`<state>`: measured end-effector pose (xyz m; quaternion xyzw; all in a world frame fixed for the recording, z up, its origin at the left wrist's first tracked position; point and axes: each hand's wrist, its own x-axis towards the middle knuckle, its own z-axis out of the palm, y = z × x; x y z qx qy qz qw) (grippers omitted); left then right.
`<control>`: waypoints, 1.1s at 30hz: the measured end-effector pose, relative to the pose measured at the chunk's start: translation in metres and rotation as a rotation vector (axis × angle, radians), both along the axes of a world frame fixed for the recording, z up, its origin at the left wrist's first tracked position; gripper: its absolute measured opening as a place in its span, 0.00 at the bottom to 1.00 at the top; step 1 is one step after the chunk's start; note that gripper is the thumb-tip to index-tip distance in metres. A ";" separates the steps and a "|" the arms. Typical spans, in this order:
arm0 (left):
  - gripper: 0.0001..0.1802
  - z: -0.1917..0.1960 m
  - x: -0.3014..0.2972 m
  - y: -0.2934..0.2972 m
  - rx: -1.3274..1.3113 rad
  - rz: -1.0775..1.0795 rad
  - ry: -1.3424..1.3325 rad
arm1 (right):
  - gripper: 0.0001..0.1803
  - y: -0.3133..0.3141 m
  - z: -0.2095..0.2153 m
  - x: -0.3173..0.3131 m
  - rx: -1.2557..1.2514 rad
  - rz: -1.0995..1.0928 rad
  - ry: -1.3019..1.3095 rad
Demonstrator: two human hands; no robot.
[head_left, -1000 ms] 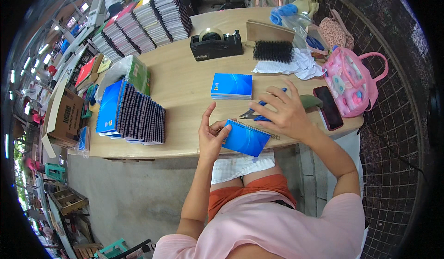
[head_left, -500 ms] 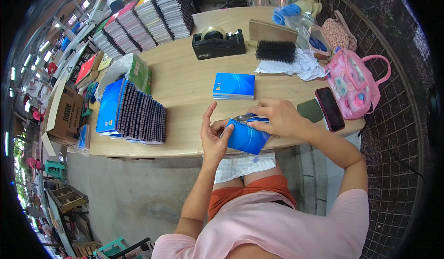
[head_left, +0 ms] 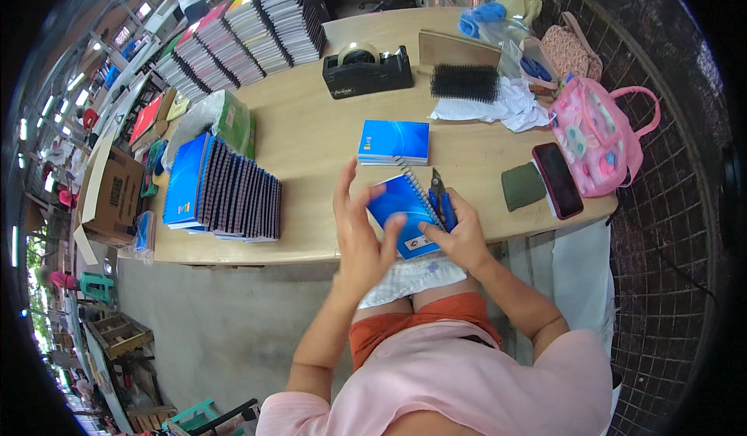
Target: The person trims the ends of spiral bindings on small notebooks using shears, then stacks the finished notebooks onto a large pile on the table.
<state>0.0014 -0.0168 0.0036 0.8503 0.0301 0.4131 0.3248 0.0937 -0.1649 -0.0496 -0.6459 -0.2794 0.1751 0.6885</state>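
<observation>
A small blue spiral notebook point(head_left: 393, 204) is held tilted at the table's near edge, its coil point(head_left: 419, 185) running along the right side and sticking out past the top. My right hand point(head_left: 465, 238) grips blue-handled pliers point(head_left: 438, 191), jaws pointing up, and its thumb presses on the notebook's lower right. Over the notebook's left side my left hand point(head_left: 362, 230) is raised with fingers apart; it is slightly blurred, and whether it touches the cover I cannot tell. Just beyond lies a short stack of similar blue notebooks point(head_left: 394, 140).
A large stack of blue spiral notebooks point(head_left: 222, 191) stands at left. Farther back are a black tape dispenser point(head_left: 367, 74) and a bundle of black coils point(head_left: 464, 84). To the right lie a green pouch point(head_left: 522, 187), a phone point(head_left: 558, 181) and a pink bag point(head_left: 595, 136).
The notebook has turned so its coil moved from the top edge to the right side. My left hand has loosened and opened; my right hand has come lower, pliers now pointing upward.
</observation>
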 end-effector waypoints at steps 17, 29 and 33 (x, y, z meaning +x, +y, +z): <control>0.26 0.001 0.005 0.045 -0.718 -0.452 0.307 | 0.23 -0.002 0.085 0.046 -0.451 -0.089 -1.397; 0.23 -0.020 0.000 0.053 -0.778 -0.318 0.279 | 0.21 -0.001 0.098 0.050 -0.495 -0.149 -1.535; 0.23 -0.018 0.002 0.048 -0.793 -0.320 0.290 | 0.19 0.004 0.092 0.047 -0.474 -0.172 -1.638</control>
